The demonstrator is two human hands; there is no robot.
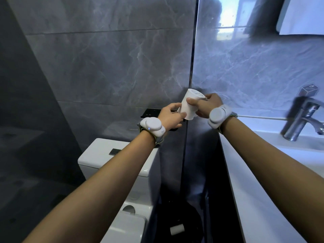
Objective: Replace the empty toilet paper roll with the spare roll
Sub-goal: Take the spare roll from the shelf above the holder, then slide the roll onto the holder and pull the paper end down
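Observation:
A white toilet paper roll (pixel 191 104) is held tilted in front of the wall corner, above the toilet. My right hand (pixel 206 105) grips its upper right side, thumb across the front. My left hand (pixel 171 115) touches the roll's lower left edge with its fingertips. Behind my left hand a black wall-mounted holder (pixel 151 113) sticks out from the grey tile, partly hidden. Down in a dark bin (pixel 177 223) lies a small pale cardboard tube (pixel 177 229).
The white toilet cistern (pixel 105 158) and toilet lid (pixel 126 227) sit below my left arm. A white basin counter (pixel 254 199) with a chrome tap (pixel 301 118) runs along the right. A white towel (pixel 301 14) hangs at the top right. Grey marble tile walls meet at the corner.

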